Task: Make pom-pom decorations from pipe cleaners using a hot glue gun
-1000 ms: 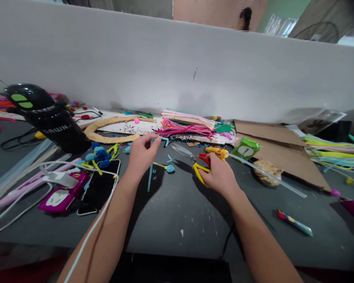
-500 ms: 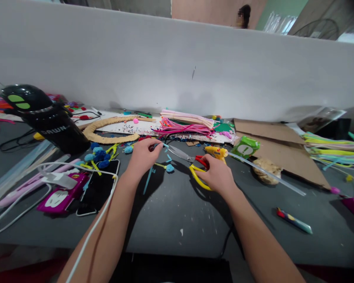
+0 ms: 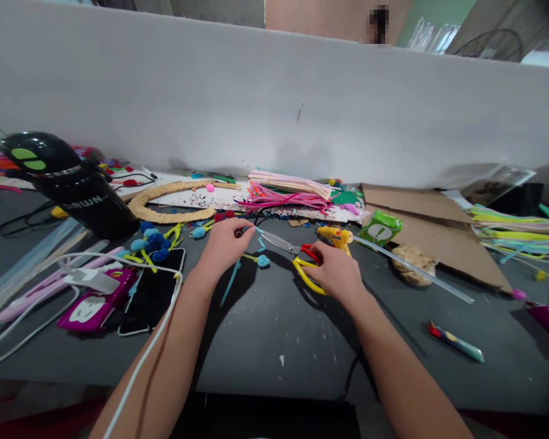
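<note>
My left hand (image 3: 224, 245) pinches a light blue pipe cleaner (image 3: 230, 284); its long end hangs below the fingers and a short tip shows at the fingertips. My right hand (image 3: 337, 269) is closed around the handles of a pair of scissors (image 3: 279, 242), one red and one yellow. The blades point left and meet the pipe cleaner's tip beside my left fingertips. Under the blades lie small blue cut bits (image 3: 261, 245). A blue fuzzy ball on a yellow-green stem (image 3: 263, 261) lies just in front of them.
A yellow glue gun (image 3: 336, 234) and a green packet (image 3: 381, 228) stand beyond my right hand. Leftward are a phone (image 3: 153, 299), a white cable, blue pom-poms (image 3: 158, 242) and a black bottle (image 3: 85, 195). Pink pipe cleaners (image 3: 286, 198) lie at the back, cardboard (image 3: 457, 244) at the right.
My left hand has shifted slightly right, bringing the pipe cleaner's tip to the scissor blades. The blades look closer together, and less of the tip sticks out.
</note>
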Motion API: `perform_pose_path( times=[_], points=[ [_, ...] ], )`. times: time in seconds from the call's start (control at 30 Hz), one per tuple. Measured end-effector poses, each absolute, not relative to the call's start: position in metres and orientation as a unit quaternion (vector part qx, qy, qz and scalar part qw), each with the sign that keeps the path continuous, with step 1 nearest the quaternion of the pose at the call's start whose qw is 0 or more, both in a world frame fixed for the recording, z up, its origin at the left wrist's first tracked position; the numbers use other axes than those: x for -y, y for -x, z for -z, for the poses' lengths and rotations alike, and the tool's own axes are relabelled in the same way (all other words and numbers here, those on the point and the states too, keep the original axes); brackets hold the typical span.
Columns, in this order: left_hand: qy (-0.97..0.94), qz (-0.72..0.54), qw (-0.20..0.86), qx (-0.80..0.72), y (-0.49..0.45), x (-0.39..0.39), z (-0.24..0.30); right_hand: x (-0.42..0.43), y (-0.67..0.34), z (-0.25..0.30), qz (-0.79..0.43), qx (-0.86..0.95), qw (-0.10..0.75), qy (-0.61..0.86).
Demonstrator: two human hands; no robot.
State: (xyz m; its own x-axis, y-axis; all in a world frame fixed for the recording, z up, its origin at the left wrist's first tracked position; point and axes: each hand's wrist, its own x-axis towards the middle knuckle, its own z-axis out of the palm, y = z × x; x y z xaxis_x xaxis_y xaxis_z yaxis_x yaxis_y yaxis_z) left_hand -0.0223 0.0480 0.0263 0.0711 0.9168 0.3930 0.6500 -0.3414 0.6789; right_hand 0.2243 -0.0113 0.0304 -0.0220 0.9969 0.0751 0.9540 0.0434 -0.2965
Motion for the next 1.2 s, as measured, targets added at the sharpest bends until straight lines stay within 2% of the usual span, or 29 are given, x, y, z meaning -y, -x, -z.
perform_pose_path(
  times=[1.2],
  points=[
    [-0.762, -0.26, 0.189, -0.562, 0.022, -0.051, -0.019, 0.016, -0.217, -0.036, -0.065, 0.729, 0.045, 0.68]
  ],
)
